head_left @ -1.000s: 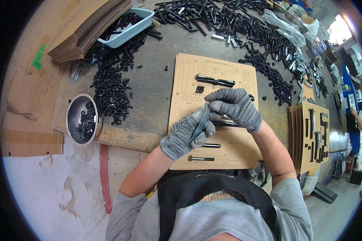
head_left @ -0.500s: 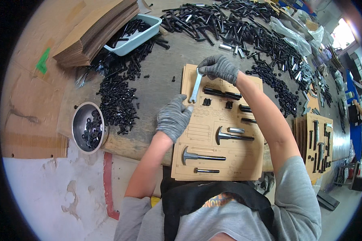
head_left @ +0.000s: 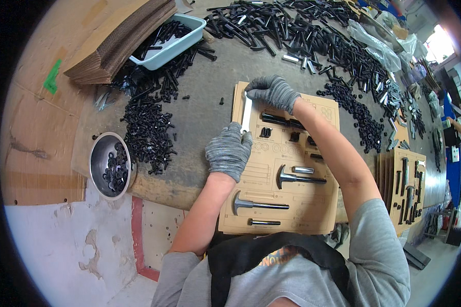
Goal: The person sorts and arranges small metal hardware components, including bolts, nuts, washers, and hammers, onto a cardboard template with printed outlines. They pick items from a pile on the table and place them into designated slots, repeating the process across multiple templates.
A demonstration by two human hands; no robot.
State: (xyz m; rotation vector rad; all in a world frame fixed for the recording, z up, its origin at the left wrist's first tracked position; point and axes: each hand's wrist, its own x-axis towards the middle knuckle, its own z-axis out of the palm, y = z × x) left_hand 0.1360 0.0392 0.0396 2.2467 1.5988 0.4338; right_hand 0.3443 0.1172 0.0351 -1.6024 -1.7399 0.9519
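Lying along the left edge of a cardboard tray (head_left: 302,204), a flat silver wrench (head_left: 246,113) is pinned between two gloved hands. Its long axis runs nearly from 12 to 6 o'clock, tilted slightly toward 1. The right hand (head_left: 274,92) is curled over the upper end, at 12 o'clock from the wrench's middle, with fingers bent down onto the metal; the left hand (head_left: 228,152) is closed at the lower end, at 6 o'clock, fingertips touching the tool's foot. Neither hand is nearer than the other: each covers one end, and only the shaft between them is seen. Whether the wrench is pinched or merely pressed flat into the tray cannot be told. To the 3 o'clock side of the wrench, dark parts are seated in cut-outs, and two hammer-shaped tools (head_left: 299,177) lie lower down, handles pointing to 3 o'clock. At 9 o'clock from the left hand, a heap of black screws (head_left: 148,128) is spread on the bench, with a steel bowl (head_left: 98,165) beyond it.
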